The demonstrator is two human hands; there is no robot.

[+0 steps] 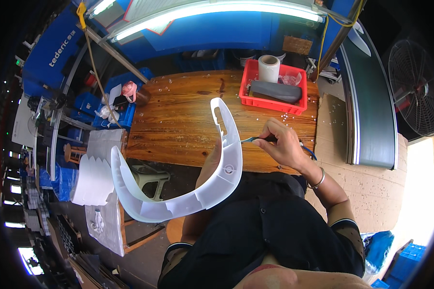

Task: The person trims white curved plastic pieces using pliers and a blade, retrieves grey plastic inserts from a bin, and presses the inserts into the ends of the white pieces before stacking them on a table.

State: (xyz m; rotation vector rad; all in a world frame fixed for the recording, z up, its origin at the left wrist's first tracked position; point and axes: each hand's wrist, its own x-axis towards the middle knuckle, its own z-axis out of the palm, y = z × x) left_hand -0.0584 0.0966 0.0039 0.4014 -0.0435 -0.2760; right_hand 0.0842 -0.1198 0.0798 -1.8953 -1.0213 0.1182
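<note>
A large white U-shaped plastic part hangs in the air in front of my body, its ribbed inner side showing. My left hand grips it from behind near the upper right bend; the part hides most of those fingers. Pinched in my right hand is a small trimming tool with a dark handle. Its thin bluish tip reaches the outer edge of the part, just below the slotted end.
The wooden table carries a red crate with a white roll and a long grey block. White bits lie scattered nearby. Similar white parts are stacked at left. A conveyor and a fan stand at right.
</note>
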